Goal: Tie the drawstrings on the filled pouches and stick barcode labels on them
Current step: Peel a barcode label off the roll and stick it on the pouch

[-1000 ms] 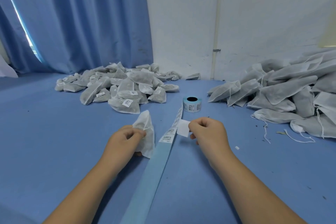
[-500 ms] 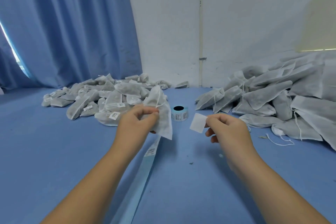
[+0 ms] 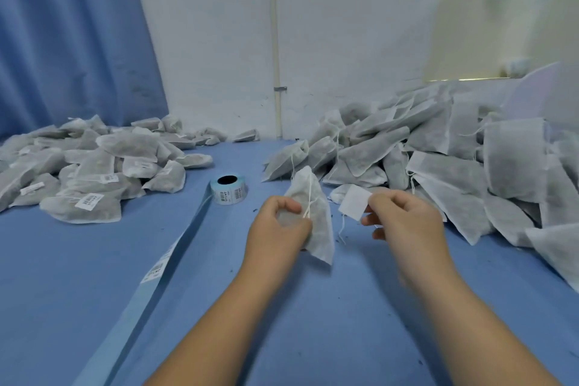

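My left hand (image 3: 279,226) grips a filled white pouch (image 3: 315,216) by its side, lifted above the blue table, with its drawstring hanging down the front. My right hand (image 3: 404,222) pinches a small white label (image 3: 355,201) by its right edge, its blank side toward me, just right of the pouch and apart from it. The label roll (image 3: 228,189) stands behind my left hand, and its blue backing strip (image 3: 163,266) runs toward the near left with one label left on it.
A heap of labelled pouches (image 3: 94,163) lies at the back left. A larger heap of pouches without labels (image 3: 438,160) fills the right side up to the wall. A blue curtain (image 3: 69,34) hangs at the left.
The view has swung left to right. Both hands rose from the strip; the left lifted the pouch, the right peeled the label free and carries it beside the pouch.
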The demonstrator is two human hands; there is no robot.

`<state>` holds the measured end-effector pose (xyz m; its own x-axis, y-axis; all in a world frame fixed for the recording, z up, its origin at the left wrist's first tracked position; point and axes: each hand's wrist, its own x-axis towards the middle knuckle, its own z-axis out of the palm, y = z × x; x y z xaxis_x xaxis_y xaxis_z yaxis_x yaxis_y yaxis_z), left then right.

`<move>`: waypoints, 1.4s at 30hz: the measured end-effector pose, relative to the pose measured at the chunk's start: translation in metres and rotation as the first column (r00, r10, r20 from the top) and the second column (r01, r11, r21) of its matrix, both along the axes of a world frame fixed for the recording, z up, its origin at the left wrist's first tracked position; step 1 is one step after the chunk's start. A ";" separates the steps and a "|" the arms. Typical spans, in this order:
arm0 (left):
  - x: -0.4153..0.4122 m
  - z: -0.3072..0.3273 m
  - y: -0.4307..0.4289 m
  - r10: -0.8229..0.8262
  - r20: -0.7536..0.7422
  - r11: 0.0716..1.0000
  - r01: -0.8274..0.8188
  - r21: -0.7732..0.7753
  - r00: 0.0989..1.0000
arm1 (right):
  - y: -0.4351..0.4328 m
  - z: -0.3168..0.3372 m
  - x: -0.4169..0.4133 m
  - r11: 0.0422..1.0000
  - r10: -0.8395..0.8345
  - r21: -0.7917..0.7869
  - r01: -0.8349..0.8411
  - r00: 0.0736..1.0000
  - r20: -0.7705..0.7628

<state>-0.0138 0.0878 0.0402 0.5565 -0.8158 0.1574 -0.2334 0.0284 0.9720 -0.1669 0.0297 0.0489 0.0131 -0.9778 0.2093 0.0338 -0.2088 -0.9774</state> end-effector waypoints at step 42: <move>-0.017 -0.017 0.006 -0.025 0.272 0.997 0.045 -0.068 0.962 | 0.020 -0.014 0.029 0.926 -0.048 -0.351 -0.139 0.878 -0.477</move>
